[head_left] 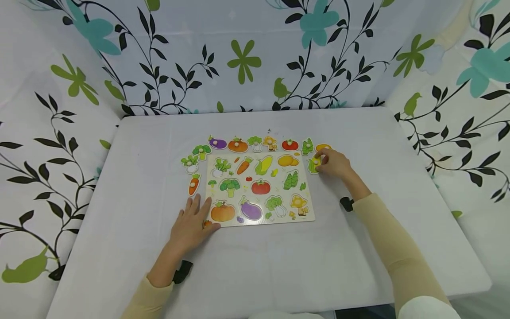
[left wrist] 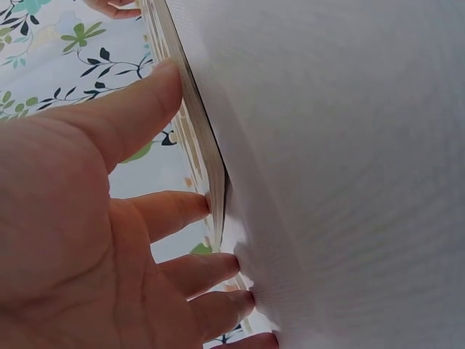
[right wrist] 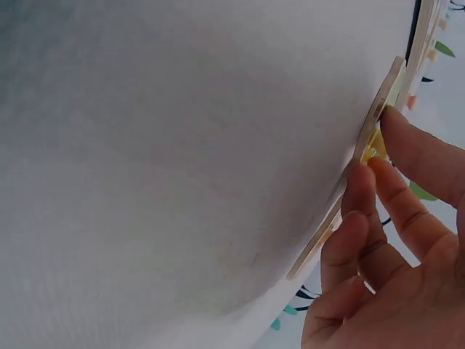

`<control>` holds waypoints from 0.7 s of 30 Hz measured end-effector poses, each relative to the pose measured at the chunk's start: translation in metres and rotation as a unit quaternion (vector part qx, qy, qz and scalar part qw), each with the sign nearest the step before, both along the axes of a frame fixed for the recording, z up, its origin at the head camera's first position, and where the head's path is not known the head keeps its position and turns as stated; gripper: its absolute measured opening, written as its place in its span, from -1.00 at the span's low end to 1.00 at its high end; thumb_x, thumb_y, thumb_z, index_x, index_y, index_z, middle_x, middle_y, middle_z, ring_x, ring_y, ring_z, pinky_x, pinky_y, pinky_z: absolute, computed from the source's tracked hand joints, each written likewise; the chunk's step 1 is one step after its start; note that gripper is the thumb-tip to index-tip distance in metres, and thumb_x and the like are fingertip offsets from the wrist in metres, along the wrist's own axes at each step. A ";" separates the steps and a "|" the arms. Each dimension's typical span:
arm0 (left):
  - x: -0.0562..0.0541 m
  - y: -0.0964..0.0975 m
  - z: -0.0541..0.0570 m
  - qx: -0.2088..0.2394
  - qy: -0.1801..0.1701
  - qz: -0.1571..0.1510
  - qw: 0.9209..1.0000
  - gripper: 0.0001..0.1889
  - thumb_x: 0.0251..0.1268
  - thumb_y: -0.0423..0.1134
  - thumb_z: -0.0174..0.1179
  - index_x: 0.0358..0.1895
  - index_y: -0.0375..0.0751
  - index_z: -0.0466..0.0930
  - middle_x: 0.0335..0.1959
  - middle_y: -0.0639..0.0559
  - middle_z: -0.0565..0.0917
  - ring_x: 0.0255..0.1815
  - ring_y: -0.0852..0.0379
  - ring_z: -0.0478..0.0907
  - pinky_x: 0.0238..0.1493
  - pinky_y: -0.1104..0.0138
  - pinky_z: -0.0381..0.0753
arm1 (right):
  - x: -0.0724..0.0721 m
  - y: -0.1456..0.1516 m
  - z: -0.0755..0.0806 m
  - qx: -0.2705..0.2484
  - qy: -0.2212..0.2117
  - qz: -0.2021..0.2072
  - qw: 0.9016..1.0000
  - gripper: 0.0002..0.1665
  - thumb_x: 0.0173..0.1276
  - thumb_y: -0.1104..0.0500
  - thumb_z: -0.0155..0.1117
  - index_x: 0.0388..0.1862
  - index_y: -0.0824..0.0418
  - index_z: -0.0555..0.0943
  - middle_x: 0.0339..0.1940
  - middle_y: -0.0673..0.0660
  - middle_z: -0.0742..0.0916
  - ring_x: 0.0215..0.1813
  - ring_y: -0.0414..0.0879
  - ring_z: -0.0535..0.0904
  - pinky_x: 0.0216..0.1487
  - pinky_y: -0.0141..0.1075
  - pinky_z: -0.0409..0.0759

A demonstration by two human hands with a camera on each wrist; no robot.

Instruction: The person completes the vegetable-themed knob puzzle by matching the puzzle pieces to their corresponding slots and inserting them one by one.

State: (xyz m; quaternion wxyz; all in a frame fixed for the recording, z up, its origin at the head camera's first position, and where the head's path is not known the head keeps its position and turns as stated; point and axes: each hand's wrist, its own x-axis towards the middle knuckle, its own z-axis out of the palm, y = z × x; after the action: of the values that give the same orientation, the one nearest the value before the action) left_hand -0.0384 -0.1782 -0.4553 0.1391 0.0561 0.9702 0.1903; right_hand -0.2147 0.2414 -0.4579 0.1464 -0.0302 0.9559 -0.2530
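Observation:
A wooden vegetable puzzle board [head_left: 308, 191] lies flat on the white table, printed with vegetable pictures. My left hand [head_left: 190, 225] rests at its lower left corner; in the left wrist view the thumb and index finger touch the board edge [left wrist: 197, 109], fingers spread and fairly straight. Beside the board's right edge, my right hand [head_left: 336, 163] pinches a green and yellow corn piece [head_left: 312, 165]. The right wrist view shows thumb and fingertips on that piece [right wrist: 372, 120], slightly tilted. A yellow piece [head_left: 323, 146] lies just behind the right hand.
Loose knobbed pieces curve around the board: a carrot [head_left: 194, 184] on the left, broccoli [head_left: 202, 152], an eggplant [head_left: 217, 142], a pumpkin [head_left: 237, 145], a mushroom [head_left: 269, 143] and a tomato [head_left: 290, 145] behind. Patterned cloth [head_left: 247, 93] hangs beyond the table [head_left: 255, 274].

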 end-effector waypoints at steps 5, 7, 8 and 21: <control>0.001 0.000 0.001 0.001 0.006 0.001 1.000 -0.15 0.27 0.04 0.26 0.51 -0.28 0.11 0.54 -0.42 -0.03 0.56 -0.43 -0.19 0.43 -0.32 -0.05 | -0.002 -0.001 -0.001 -0.043 0.003 0.003 0.999 -0.69 0.27 0.24 0.36 -0.02 0.28 0.57 -0.38 0.13 0.52 -0.33 -0.02 0.41 -0.34 -0.27 0.35; 0.001 0.000 0.001 0.003 0.007 0.002 1.000 -0.15 0.27 0.04 0.26 0.51 -0.27 0.11 0.55 -0.42 -0.03 0.56 -0.43 -0.19 0.43 -0.31 -0.06 | -0.004 -0.002 -0.002 -0.048 0.008 0.009 0.999 -0.76 0.28 0.26 0.34 -0.10 0.30 0.58 -0.41 0.12 0.53 -0.35 -0.04 0.41 -0.36 -0.29 0.36; 0.001 0.000 0.001 0.004 0.006 0.003 1.000 -0.15 0.28 0.04 0.26 0.52 -0.27 0.11 0.55 -0.41 -0.03 0.56 -0.42 -0.20 0.44 -0.31 -0.06 | -0.005 -0.002 -0.003 -0.045 0.011 0.012 0.999 -0.79 0.29 0.27 0.33 -0.13 0.31 0.58 -0.41 0.12 0.54 -0.35 -0.04 0.42 -0.35 -0.29 0.36; 0.001 0.000 0.001 0.004 0.001 0.007 1.000 -0.14 0.27 0.06 0.26 0.52 -0.24 0.11 0.56 -0.39 -0.03 0.56 -0.41 -0.19 0.45 -0.29 -0.06 | -0.009 -0.016 0.017 -0.023 0.004 0.003 1.000 -0.83 0.34 0.28 0.27 -0.17 0.37 0.59 -0.31 0.22 0.62 -0.27 0.02 0.47 -0.29 -0.28 0.42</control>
State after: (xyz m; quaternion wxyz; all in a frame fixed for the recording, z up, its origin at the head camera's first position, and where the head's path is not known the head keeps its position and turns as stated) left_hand -0.0372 -0.1786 -0.4542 0.1365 0.0503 0.9699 0.1952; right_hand -0.2239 0.2254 -0.4411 0.1424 -0.0379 0.9502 -0.2745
